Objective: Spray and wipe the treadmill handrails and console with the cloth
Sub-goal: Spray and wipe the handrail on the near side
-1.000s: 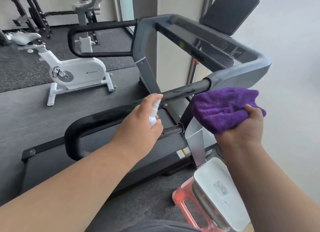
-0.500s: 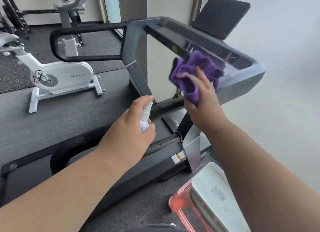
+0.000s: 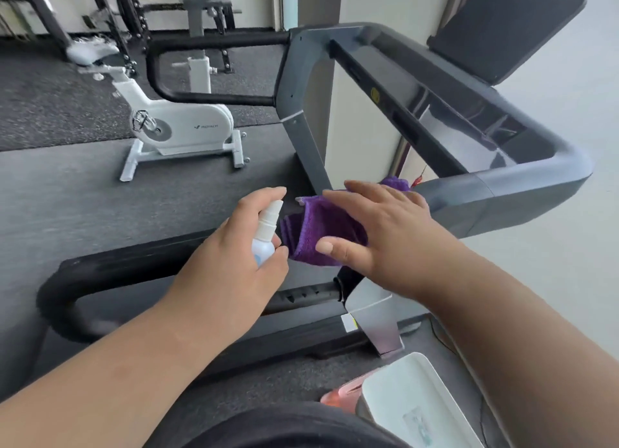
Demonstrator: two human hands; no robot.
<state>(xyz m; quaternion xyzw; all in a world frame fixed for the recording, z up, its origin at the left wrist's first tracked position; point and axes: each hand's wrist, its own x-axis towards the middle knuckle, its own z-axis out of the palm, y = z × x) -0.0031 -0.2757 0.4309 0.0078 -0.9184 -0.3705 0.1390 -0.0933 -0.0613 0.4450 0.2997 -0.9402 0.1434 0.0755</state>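
A: Where is the cloth?

B: The purple cloth [image 3: 320, 228] is draped over the near handrail [image 3: 140, 263] of the treadmill [image 3: 338, 327], close to where that black rail meets the grey console frame [image 3: 495, 186]. The right hand [image 3: 385, 236] lies on top of it.

A: How does that hand's grip stand?

B: Its fingers [image 3: 341, 196] are spread nearly straight across the top of the cloth, with the thumb lying along the cloth's near edge. It presses flat rather than curling round the fabric.

A: And the other hand?

B: The left hand [image 3: 231, 273] grips a small white spray bottle [image 3: 266, 235] just beside the cloth's left edge. The fingers are wrapped round the bottle's body and the index finger arches over the nozzle. The bottle stands upright, almost touching the cloth.

A: Anything else around?

B: The far handrail [image 3: 214, 39] loops out on the opposite side of the treadmill. A white exercise bike [image 3: 177, 126] stands on the dark floor [image 3: 67, 193] beyond it. A white lidded bin [image 3: 412, 400] with a pink side sits on the floor at the lower right.
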